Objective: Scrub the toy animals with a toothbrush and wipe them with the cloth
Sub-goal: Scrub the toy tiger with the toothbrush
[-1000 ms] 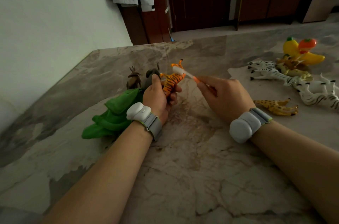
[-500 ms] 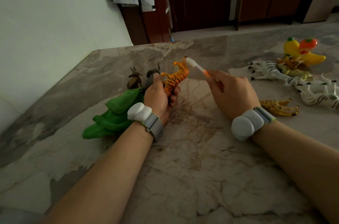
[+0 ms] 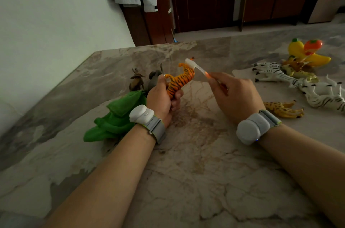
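Observation:
My left hand [image 3: 162, 97] grips an orange striped toy tiger [image 3: 180, 80] by its lower end, held tilted above the marble table [image 3: 186, 171]. My right hand [image 3: 237, 95] pinches a white toothbrush [image 3: 196, 66] with an orange neck; its head lies on the tiger's upper back. A crumpled green cloth [image 3: 115, 119] lies on the table just left of my left wrist. A brown deer toy [image 3: 137, 82] and a grey animal toy [image 3: 154, 78] stand behind the cloth, the grey one partly hidden by my hand.
On the right lie a yellow giraffe [image 3: 283, 110], two zebras [image 3: 274, 73] [image 3: 324, 95], more small animals [image 3: 298, 70] and a yellow and orange plastic fruit toy [image 3: 308, 52]. The table's far edge meets a white wall [image 3: 46, 22] on the left; dark wooden cabinets stand beyond.
My left hand has tipped the tiger more upright. The brush head has slid from the tiger's middle up to its upper back, and my right hand has shifted slightly right.

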The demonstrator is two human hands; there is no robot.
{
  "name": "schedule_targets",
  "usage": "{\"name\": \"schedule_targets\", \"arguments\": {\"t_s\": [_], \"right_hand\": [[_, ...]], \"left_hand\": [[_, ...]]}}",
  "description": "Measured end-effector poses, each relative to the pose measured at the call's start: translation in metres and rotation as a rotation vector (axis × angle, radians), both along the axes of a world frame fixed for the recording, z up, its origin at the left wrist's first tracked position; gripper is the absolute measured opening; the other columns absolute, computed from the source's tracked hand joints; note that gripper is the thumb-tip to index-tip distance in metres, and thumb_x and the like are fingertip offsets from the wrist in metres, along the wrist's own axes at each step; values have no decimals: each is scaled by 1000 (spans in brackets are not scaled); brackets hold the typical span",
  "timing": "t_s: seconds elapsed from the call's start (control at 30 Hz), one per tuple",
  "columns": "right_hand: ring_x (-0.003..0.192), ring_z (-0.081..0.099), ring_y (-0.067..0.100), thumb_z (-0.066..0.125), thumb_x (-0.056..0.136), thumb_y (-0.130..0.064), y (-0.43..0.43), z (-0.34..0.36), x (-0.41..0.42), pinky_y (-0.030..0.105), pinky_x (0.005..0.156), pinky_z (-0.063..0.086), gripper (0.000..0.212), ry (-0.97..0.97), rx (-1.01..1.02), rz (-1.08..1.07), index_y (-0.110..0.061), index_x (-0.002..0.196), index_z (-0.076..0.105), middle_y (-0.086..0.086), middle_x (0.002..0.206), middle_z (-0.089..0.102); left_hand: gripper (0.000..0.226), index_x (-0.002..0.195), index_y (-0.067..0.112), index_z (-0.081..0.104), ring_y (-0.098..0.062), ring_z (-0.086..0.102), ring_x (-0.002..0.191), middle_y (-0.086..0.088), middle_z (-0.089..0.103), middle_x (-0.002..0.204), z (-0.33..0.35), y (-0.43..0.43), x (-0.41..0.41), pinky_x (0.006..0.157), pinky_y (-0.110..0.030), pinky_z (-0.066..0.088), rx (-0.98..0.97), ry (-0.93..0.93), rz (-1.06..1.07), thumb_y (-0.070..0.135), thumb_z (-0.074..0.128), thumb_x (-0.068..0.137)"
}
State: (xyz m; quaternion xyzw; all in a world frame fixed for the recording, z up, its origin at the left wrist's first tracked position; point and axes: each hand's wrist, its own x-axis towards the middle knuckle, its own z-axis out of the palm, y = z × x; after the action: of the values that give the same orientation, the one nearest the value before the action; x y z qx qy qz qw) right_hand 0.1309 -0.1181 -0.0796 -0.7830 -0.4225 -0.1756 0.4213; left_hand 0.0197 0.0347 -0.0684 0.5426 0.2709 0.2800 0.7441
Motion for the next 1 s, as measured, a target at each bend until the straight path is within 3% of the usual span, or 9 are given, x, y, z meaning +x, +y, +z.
{"name": "schedule_targets", "arguments": {"t_s": [0.2, 0.33, 0.53, 0.73, 0.9, 1.0], "right_hand": [[50, 49, 16, 44, 104, -43, 0, 0, 5, 35, 49, 46, 32, 37, 15, -83, -28, 120, 67, -11, 55, 45], [50, 50, 14, 43, 103, -47, 1, 0, -1, 36, 49, 48, 34, -1, -33, -3, -28, 114, 69, -8, 57, 52], [51, 51, 18, 42, 104, -46, 0, 1, 3, 35, 49, 47, 33, 39, 4, -85, -30, 120, 66, -7, 58, 50], [54, 53, 22, 40, 103, -46, 2, 0, 3, 38, 51, 50, 37, 40, -73, -71, -24, 112, 67, -3, 61, 56], [52, 52, 15, 41, 103, -45, 1, 0, 2, 38, 51, 50, 33, 60, -88, -71, -25, 111, 66, -9, 59, 52], [52, 52, 12, 44, 103, -44, 1, 1, 2, 37, 52, 51, 30, 76, -75, -74, -24, 107, 67, -10, 58, 51]], "left_hand": [[44, 81, 13, 45, -12, 19, 35, -2, 41, 48, -1, 2, 1, 38, -20, 16, -4, 19, -9, 42, 25, 107], [43, 82, 13, 46, -13, 18, 36, -3, 40, 49, -2, 2, 1, 39, -20, 15, -13, 19, -2, 42, 26, 107], [41, 80, 14, 44, -13, 17, 37, -3, 40, 50, -2, 3, 2, 38, -20, 15, -13, 18, -4, 41, 27, 107], [41, 80, 14, 45, -13, 18, 38, -3, 42, 50, -1, 3, 1, 38, -20, 17, 1, 25, 8, 40, 28, 106], [46, 77, 11, 60, -15, 43, 45, -9, 61, 61, 4, -3, 2, 42, -24, 32, -21, 19, 51, 35, 33, 106], [44, 91, 6, 67, -17, 56, 61, -12, 70, 78, 7, -5, 4, 49, -25, 43, -54, -9, 7, 30, 33, 106]]}}
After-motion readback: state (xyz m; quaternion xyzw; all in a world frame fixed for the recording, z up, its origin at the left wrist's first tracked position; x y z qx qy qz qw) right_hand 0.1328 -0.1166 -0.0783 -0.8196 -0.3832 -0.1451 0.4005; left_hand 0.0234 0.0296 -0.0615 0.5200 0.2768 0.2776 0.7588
